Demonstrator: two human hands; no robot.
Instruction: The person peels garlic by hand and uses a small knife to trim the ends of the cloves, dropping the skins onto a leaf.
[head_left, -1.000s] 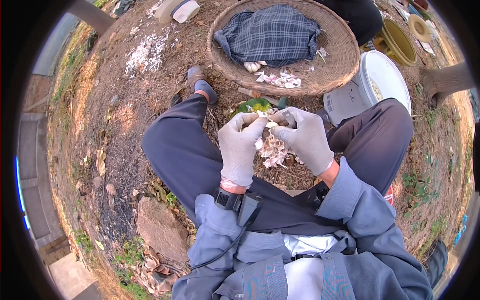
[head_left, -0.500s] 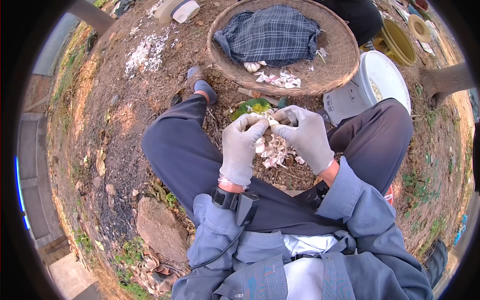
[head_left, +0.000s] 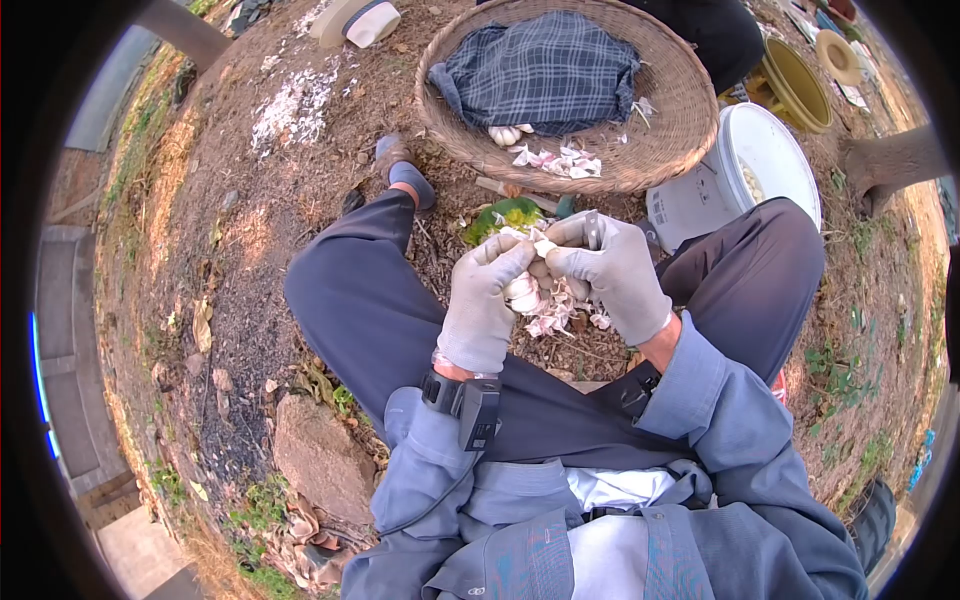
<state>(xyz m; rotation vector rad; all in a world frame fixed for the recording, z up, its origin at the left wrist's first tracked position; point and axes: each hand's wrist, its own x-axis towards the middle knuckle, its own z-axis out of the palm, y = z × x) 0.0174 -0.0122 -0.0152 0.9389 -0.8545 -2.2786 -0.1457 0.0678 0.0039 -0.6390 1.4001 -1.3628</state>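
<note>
A small, pale garlic clove (head_left: 543, 248), smooth and creamy white, sits pinched at the fingertips, between the left hand (head_left: 480, 305) and the right hand (head_left: 615, 280); plumper garlic (head_left: 522, 293), white with faint pinkish streaks and its skin on, shows just below, against the inner side of the left hand, partly hidden by it; whether its cloves are joined is unclear.

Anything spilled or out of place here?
Yes: white flakes lie scattered on the soil, outside the woven basket, looking spilled. Pinkish-white garlic skins also litter the soil beneath the left hand and right hand. Nothing looks clearly damaged.
</note>
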